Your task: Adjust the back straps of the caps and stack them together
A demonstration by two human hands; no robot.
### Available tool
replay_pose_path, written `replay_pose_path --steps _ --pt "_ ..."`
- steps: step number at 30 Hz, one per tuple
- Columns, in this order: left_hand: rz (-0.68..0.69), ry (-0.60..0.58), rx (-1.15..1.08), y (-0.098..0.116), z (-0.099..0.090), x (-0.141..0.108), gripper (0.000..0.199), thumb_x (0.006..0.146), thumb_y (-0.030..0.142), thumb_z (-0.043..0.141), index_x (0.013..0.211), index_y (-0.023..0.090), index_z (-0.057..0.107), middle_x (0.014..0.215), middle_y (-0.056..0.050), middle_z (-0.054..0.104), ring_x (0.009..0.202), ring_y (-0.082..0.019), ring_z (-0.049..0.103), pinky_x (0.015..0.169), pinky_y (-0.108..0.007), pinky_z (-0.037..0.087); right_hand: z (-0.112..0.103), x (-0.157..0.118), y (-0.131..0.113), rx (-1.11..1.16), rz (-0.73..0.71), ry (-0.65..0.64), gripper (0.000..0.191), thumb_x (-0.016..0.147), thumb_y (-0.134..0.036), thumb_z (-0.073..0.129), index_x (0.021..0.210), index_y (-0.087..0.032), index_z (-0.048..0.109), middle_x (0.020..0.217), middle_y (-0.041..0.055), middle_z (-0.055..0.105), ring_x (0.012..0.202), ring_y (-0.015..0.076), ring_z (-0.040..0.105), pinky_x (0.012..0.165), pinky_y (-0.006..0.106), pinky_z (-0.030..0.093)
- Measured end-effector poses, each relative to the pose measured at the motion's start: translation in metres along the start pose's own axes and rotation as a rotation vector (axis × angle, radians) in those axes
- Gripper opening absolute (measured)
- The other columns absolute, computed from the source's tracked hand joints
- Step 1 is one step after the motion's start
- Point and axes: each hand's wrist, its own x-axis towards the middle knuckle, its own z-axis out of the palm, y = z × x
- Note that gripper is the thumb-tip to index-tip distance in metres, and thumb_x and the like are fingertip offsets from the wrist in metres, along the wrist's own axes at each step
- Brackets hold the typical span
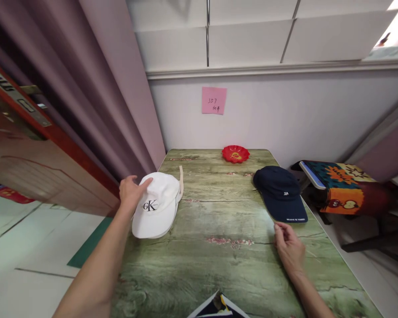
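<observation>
A white cap (159, 201) with a black "CK" print lies at the left of the table, its brim toward me and a pale strap sticking up at its right side. My left hand (131, 192) is at the cap's left side, thumb stretched over the crown and apart from the fingers. At the right lies a navy cap (278, 190) with small white lettering, brim also toward me. My right hand (290, 249) is just below the brim's near left corner, thumb and fingers curled together. Whether they pinch the brim is unclear.
A red scalloped dish (235, 154) stands at the back of the wood-patterned table (219, 212). A dark object with a white edge (219, 307) pokes in at the near edge. Right of the table is a stool with a colourful cover (345, 185); left, a wooden door (49, 163).
</observation>
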Motion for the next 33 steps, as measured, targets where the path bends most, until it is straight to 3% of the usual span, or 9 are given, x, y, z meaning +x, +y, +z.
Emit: replay_pose_path --steps 4,9,12,16,19,27,30,33 --pt "-0.069 -0.065 0.008 -0.008 0.012 -0.004 0.051 0.066 0.057 0.072 0.096 0.017 0.067 0.093 -0.012 0.069 0.089 -0.030 0.063 0.083 -0.040 0.048 0.035 0.013 -0.019 0.172 0.010 -0.181 0.053 0.082 -0.064 0.054 0.099 -0.015 0.067 0.055 -0.0009 0.059 0.044 0.0157 0.053 0.046 0.026 0.042" --pt "-0.074 -0.028 0.013 0.001 0.016 -0.010 0.033 0.069 0.049 0.069 0.085 0.019 0.068 0.081 -0.007 0.068 0.076 -0.024 0.061 0.071 -0.033 0.044 0.090 0.036 -0.050 0.170 -0.069 -0.166 0.054 0.083 -0.064 0.049 0.094 -0.014 0.067 0.056 0.0012 0.062 0.047 0.0167 0.055 0.052 0.027 0.043" --pt "-0.059 -0.028 0.019 0.006 0.013 -0.010 0.026 0.070 0.045 0.067 0.078 0.021 0.066 0.075 -0.004 0.067 0.071 -0.021 0.060 0.065 -0.030 0.041 0.107 0.045 -0.060 0.073 -0.156 -0.112 0.050 0.084 -0.061 0.049 0.088 -0.015 0.069 0.060 0.0039 0.065 0.054 0.0180 0.058 0.058 0.028 0.043" --pt "0.003 -0.028 0.036 0.014 -0.002 -0.013 0.019 0.071 0.041 0.064 0.071 0.022 0.066 0.071 -0.002 0.066 0.067 -0.018 0.058 0.061 -0.028 0.038 0.109 0.049 -0.054 0.134 -0.102 -0.101 0.051 0.084 -0.060 0.049 0.092 -0.015 0.070 0.061 0.0036 0.066 0.052 0.0177 0.059 0.057 0.028 0.043" --pt "0.050 -0.009 0.031 0.030 -0.024 -0.022 0.017 0.069 0.039 0.064 0.070 0.022 0.067 0.067 -0.001 0.066 0.065 -0.019 0.058 0.059 -0.029 0.038 0.106 0.050 -0.046 0.240 -0.031 -0.127 0.052 0.083 -0.061 0.050 0.096 -0.014 0.068 0.061 0.0022 0.065 0.049 0.0170 0.060 0.054 0.027 0.045" --pt "0.224 0.001 -0.116 0.112 -0.091 -0.065 0.020 0.069 0.040 0.067 0.072 0.020 0.070 0.060 0.001 0.061 0.063 -0.018 0.056 0.055 -0.027 0.037 0.108 0.050 -0.047 0.425 0.005 -0.170 0.049 0.078 -0.060 0.058 0.093 -0.014 0.066 0.059 -0.0007 0.059 0.046 0.0135 0.054 0.044 0.024 0.043" --pt "0.309 -0.048 -0.248 0.140 -0.092 -0.075 0.022 0.071 0.040 0.066 0.074 0.018 0.069 0.062 0.001 0.060 0.062 -0.016 0.054 0.055 -0.026 0.038 0.102 0.045 -0.058 0.623 0.025 -0.329 0.046 0.077 -0.057 0.064 0.096 -0.014 0.064 0.057 -0.0040 0.054 0.040 0.0091 0.045 0.036 0.020 0.034" --pt "0.310 -0.118 -0.368 0.161 -0.074 -0.081 0.019 0.069 0.036 0.067 0.069 0.016 0.067 0.060 0.000 0.058 0.058 -0.014 0.052 0.053 -0.025 0.038 0.092 0.035 -0.071 0.845 0.100 -0.716 0.050 0.078 -0.053 0.067 0.112 -0.015 0.063 0.060 -0.0050 0.055 0.037 0.0054 0.038 0.032 0.016 0.027"
